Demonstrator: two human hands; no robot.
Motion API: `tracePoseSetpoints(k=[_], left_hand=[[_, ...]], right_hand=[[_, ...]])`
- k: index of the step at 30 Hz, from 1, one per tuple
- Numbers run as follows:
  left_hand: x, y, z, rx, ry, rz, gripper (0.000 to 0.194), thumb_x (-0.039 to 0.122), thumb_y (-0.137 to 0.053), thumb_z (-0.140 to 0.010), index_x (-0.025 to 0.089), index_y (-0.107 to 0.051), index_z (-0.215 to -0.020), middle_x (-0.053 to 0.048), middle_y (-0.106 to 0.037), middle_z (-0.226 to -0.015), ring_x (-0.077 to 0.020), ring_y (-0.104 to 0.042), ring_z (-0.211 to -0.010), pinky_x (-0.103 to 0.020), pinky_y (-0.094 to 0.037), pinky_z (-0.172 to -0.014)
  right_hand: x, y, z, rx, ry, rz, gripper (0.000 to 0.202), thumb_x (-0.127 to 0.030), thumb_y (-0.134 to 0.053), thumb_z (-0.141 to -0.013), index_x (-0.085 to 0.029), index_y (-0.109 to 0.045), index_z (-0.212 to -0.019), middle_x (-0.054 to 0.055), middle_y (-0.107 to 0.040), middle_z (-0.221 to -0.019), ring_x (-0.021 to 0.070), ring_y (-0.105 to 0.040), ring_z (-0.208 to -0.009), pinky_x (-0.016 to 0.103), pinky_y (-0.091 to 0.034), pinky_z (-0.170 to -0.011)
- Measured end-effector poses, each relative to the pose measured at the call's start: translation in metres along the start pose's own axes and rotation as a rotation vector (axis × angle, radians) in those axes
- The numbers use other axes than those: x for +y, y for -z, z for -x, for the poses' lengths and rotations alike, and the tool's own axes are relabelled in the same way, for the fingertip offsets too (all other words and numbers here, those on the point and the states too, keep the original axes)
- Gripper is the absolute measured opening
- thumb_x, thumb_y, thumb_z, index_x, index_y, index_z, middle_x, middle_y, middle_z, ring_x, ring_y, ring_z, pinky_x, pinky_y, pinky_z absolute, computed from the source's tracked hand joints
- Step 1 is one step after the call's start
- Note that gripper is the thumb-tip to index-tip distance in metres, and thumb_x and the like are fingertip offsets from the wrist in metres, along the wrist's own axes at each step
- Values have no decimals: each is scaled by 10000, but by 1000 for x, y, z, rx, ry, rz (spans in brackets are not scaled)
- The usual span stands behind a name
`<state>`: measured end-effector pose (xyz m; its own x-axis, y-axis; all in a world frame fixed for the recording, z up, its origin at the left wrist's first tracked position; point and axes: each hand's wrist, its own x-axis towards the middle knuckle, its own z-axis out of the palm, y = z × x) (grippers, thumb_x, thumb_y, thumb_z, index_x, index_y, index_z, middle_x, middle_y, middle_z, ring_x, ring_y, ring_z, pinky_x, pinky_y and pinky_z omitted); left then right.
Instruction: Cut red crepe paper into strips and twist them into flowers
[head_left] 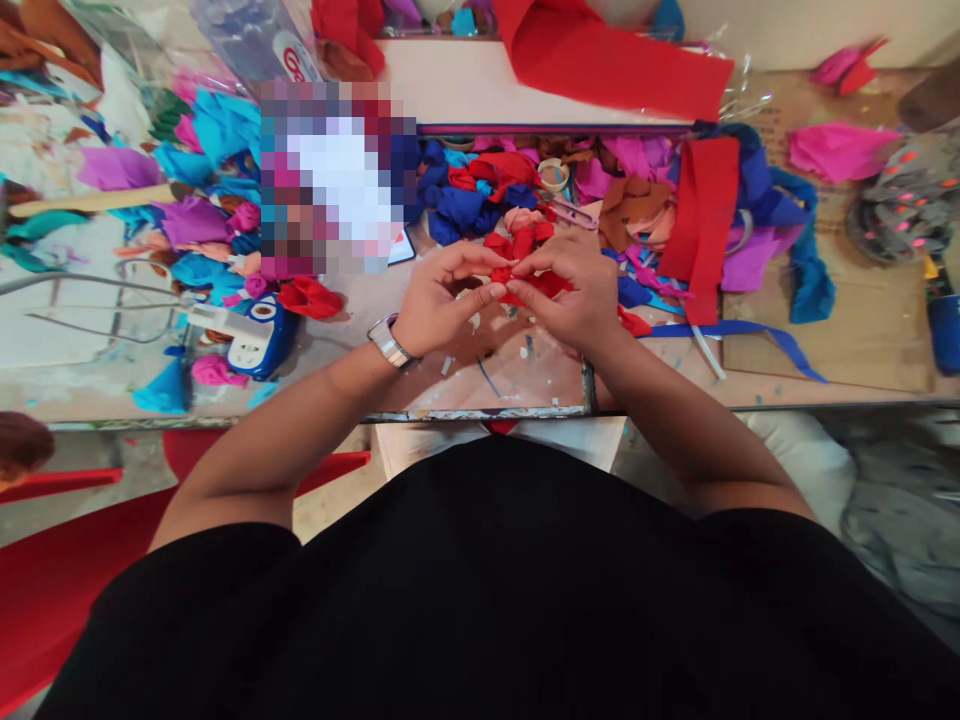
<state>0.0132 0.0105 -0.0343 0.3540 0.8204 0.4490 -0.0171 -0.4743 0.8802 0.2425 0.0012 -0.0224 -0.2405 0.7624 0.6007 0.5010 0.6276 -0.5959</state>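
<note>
A small piece of red fabric is pinched between the fingertips of both hands above the table's front part. My left hand, with a metal watch on its wrist, has thumb and index finger closed on it from the left. From the right, my right hand grips the same piece between thumb and index finger. More red fabric shows just behind the fingertips. Pink-handled scissors lie behind my right hand.
Blue, red, purple and brown fabric pieces are heaped behind the hands. A blue-and-white power socket with cables is at left. Red fabric strips and a blue ribbon lie at right, beside cardboard. The table's edge is in front.
</note>
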Motion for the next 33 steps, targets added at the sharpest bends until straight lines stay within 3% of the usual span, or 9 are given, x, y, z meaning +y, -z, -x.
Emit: tracePoseSetpoints(k=[7,16,21,27,33], left_hand=[[8,2,-4,93,54,-4,429,633,-898,-883,259,-835,-1083,-89,-841,-1167,-267,-814,-1143,-387,-696,-884],[8,0,-3,63,107,43,483,665,-887,-881,262,-797,-1131,-68,-839,-1067,-237,-829,-1009,-381,-695,-870],[8,0,-2,69,92,7,457,670,-860,-907,240,-814,-1055,-70,-843,-1020,-228,-825,-959,-389,-688,-861],[8,0,-3,38,72,16,475,660,-927,-835,234,-831,-1024,-81,-849,-1055,-214,-815,-963,-365,-680,-855],[7,1,-4,52,107,32,480,670,-898,-864,229,-830,-1040,-71,-842,-1012,-201,-811,-931,-339,-675,-841]], right_hand=[[-2,4,-3,-26,-23,-20,327,-635,-750,-1016,-321,-835,-985,15,-836,-963,276,-747,-1035,520,-571,-1047],[-5,4,-4,14,9,-16,335,-609,-742,-1022,-293,-826,-946,16,-832,-932,268,-747,-990,510,-577,-997],[0,2,-1,1,0,-18,329,-630,-771,-1003,-307,-818,-958,13,-824,-927,272,-746,-984,525,-547,-1032],[0,1,-1,18,57,-2,292,-611,-792,-998,-327,-818,-935,2,-842,-910,271,-752,-924,527,-553,-1002],[1,3,-3,-22,64,16,338,-639,-780,-1001,-306,-837,-999,13,-854,-957,268,-761,-978,508,-560,-989]])
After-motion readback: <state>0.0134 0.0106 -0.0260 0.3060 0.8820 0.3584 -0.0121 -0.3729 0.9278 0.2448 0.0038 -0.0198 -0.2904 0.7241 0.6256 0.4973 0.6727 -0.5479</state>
